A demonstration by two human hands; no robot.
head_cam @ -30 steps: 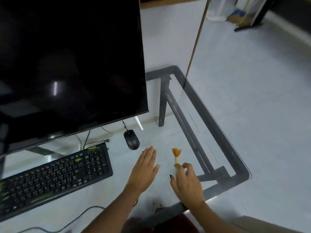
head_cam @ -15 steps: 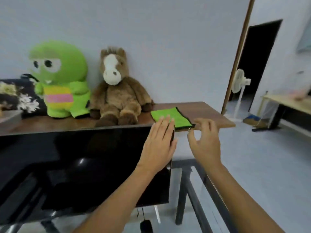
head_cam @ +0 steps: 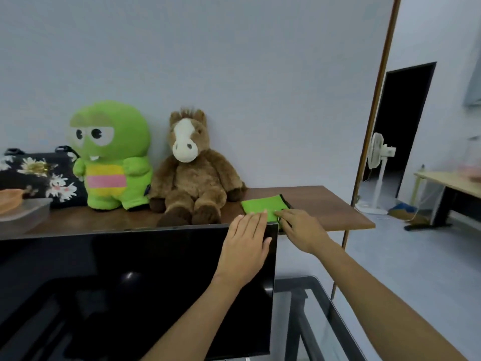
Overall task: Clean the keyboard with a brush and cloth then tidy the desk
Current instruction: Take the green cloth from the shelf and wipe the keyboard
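Green cloth (head_cam: pixel 263 205) on shelf (head_cam: pixel 338 204), just beyond fingertips | right hand (head_cam: pixel 302 230) nearer, touching near edge, grip unclear | left hand (head_cam: pixel 246 241) flat, open

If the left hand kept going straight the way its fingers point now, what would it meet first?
Most likely the green cloth on the wooden shelf: the left hand points up past the monitor top edge, fingertips at the cloth's near edge. Contact is unclear.

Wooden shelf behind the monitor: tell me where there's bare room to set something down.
The shelf is bare from the green cloth to its right end. Left of the cloth it is crowded: brown horse plush, green plush, floral bag and a grey box sit close together.
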